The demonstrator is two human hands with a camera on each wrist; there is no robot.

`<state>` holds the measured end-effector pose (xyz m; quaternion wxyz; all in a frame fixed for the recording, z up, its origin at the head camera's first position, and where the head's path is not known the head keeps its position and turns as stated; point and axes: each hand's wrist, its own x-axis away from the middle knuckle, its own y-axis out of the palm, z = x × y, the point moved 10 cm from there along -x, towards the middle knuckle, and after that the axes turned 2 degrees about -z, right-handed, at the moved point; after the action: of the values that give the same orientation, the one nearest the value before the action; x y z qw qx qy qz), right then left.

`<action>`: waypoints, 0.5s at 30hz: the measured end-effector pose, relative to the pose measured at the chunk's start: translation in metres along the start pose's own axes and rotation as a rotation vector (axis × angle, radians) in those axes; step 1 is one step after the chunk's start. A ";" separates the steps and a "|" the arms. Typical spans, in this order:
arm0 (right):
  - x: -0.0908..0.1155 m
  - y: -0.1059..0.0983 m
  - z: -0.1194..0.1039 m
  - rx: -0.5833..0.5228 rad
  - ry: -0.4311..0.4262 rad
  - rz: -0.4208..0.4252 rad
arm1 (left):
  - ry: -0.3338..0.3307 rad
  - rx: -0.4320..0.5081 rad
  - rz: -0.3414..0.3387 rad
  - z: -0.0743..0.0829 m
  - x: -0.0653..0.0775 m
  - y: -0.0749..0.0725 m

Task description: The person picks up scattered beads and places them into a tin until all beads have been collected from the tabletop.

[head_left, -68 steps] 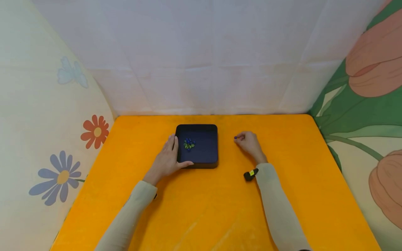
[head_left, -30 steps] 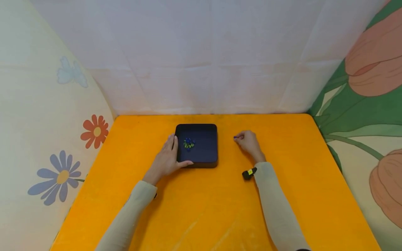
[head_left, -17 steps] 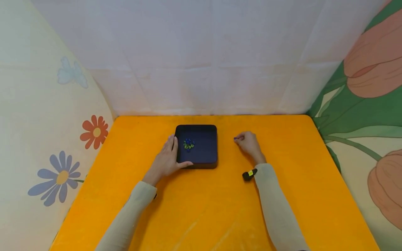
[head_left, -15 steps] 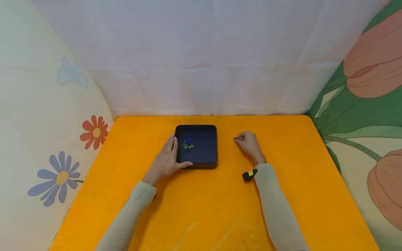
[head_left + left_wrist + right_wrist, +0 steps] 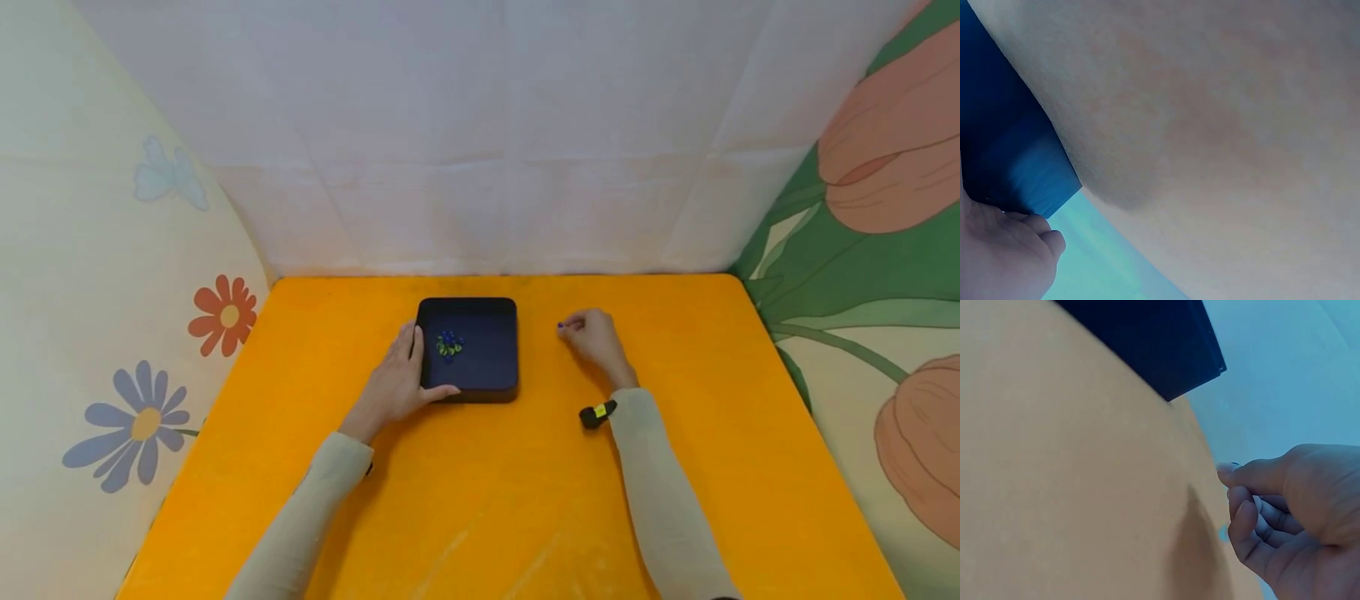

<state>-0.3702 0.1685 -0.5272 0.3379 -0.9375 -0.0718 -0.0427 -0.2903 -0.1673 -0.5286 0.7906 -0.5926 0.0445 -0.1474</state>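
Observation:
A square black tray (image 5: 491,392) with raised walls lies on the orange-covered table, left of centre in the head view. Several small green and blue glass marbles (image 5: 450,344) are bunched in its left half. My left hand (image 5: 397,379) rests against the tray's near left corner, straight fingers along the left wall and thumb stretched along the front one. To the right of the tray, my right hand (image 5: 596,337) pinches a small blue marble (image 5: 560,325) between thumb and fingertips. Only a sliver of this marble (image 5: 1235,464) shows in the right wrist view.
The orange cloth (image 5: 487,500) covers the tabletop. A white fabric wall (image 5: 480,167) stands along its far edge. Floral cloths hang at both sides, with a red flower (image 5: 228,316) on the left. A black wrist camera (image 5: 592,417) sits by the right sleeve.
My right hand has shifted very slightly away from me with the blue marble still pinched. The left hand, the tray and the marbles in it stay in place.

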 end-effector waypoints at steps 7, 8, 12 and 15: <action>-0.001 0.000 -0.021 0.037 -0.032 0.009 | -0.001 -0.002 -0.010 0.001 0.001 0.000; -0.001 0.001 -0.025 0.034 -0.039 0.013 | 0.000 -0.002 -0.012 0.001 0.001 0.000; -0.002 0.003 -0.038 0.014 -0.071 0.022 | 0.000 -0.003 -0.010 0.000 0.001 0.000; -0.003 0.005 -0.046 -0.007 -0.087 0.026 | -0.001 -0.005 -0.006 0.000 0.001 0.001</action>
<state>-0.3734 0.1354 -0.4956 0.3318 -0.9405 -0.0740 0.0024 -0.2892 -0.1675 -0.5293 0.7888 -0.5948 0.0427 -0.1493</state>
